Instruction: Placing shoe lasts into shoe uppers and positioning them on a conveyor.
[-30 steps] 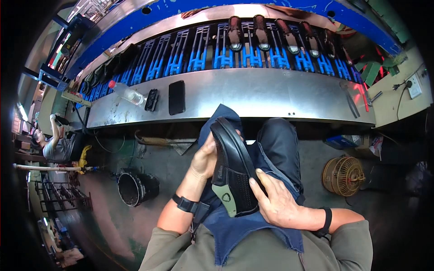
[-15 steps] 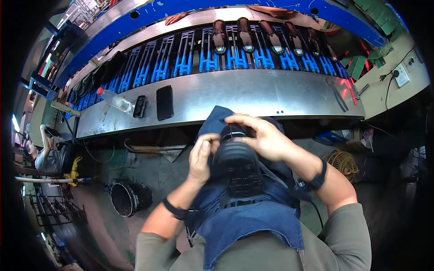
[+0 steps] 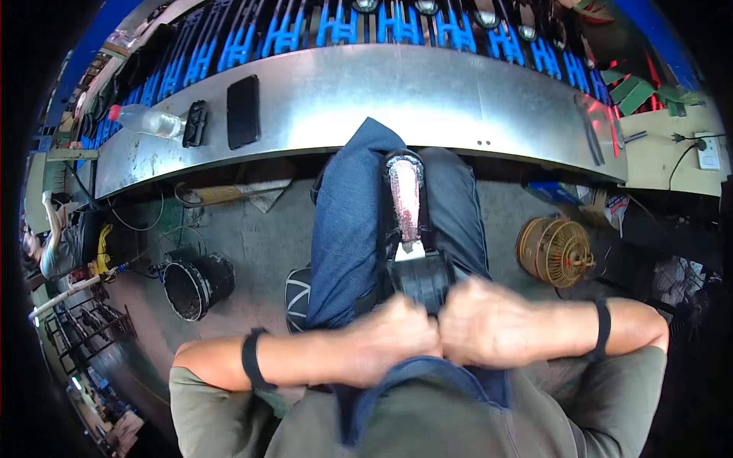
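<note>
A black shoe [image 3: 393, 217] is held upside down between my thighs, toe end toward the bench. Its long underside strip [image 3: 407, 195] is bare and streaked pinkish white. At the near end a dark, ridged shoe sole [image 3: 422, 278] bends up away from that strip, with a small white patch at the join. My left hand [image 3: 397, 332] and my right hand [image 3: 489, 322] are closed into fists side by side at the sole's near end, over my apron. Both are smeared by motion, and their fingertips are hidden.
A steel bench [image 3: 343, 99] carries a phone [image 3: 243, 112], a black case [image 3: 195, 124], a plastic bottle [image 3: 149, 120] and pliers [image 3: 588, 130]. Behind it run blue racks [image 3: 336, 30] with shoes. A bucket [image 3: 197, 286] and a round wicker-like basket [image 3: 553, 252] stand on the floor.
My hands have come down toward my waist, now fisted together at the sole's near end. The shoe now lies between my thighs, its pale underside showing. My view has tilted downward.
</note>
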### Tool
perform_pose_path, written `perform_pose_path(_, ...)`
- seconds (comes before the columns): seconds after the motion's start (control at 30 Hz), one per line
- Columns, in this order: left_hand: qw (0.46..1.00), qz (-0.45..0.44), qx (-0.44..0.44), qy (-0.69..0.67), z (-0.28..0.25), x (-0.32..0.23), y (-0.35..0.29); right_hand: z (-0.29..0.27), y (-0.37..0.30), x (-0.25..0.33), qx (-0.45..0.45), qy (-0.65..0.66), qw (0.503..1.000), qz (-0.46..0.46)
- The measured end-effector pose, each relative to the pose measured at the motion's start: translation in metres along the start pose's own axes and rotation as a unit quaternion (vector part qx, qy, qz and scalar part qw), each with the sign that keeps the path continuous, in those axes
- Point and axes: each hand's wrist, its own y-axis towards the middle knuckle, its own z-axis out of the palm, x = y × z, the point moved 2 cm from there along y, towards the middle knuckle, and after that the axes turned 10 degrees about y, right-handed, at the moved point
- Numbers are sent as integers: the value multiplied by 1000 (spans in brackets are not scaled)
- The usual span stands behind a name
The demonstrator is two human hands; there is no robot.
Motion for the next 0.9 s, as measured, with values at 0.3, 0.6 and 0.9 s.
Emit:
perform_pose_path(0.3, 844, 32, -532, -52, -4, 74, -26, -57, 8, -69, -263, 20, 958, -112)
perform_pose_path(0.6, 706, -123, -548, -432, -33, 156, -19, -100, 45, -128, -389, 231, 882, 135)
perform_pose_path(0.9, 810, -207, -537, -113, -65, 178, -24, -112, 50, -150, -414, 185, 871, 190)
